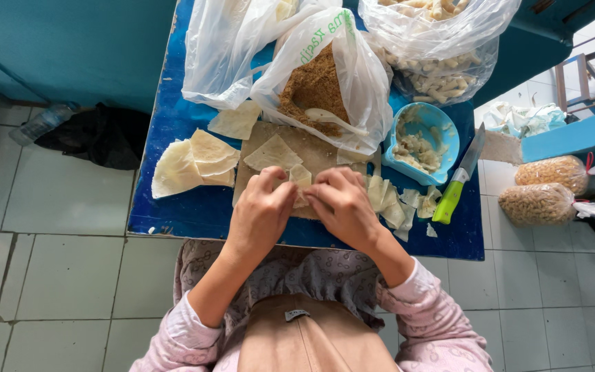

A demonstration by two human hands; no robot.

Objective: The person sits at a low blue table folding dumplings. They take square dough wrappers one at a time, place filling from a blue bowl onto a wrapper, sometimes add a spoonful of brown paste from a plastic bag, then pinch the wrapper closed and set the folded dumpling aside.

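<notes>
My left hand (262, 210) and my right hand (344, 207) meet over a wooden cutting board (311, 148), both pinching one small pale dough wrapper (301, 180) between the fingertips. A second triangular wrapper (273, 152) lies flat on the board just beyond my left hand. A stack of wrappers (194, 165) rests on the blue table (173, 117) to the left. Cut dough scraps (394, 207) lie right of my right hand.
A plastic bag of brown crumbly filling (315, 86) with a white spoon (332, 118) sits behind the board. A blue bowl (443, 141) holds pale paste. A green-handled knife (457, 180) lies at the right edge. Bags of finished rolls (442, 62) stand at the back; two more bags (542, 186) lie on the tiled floor.
</notes>
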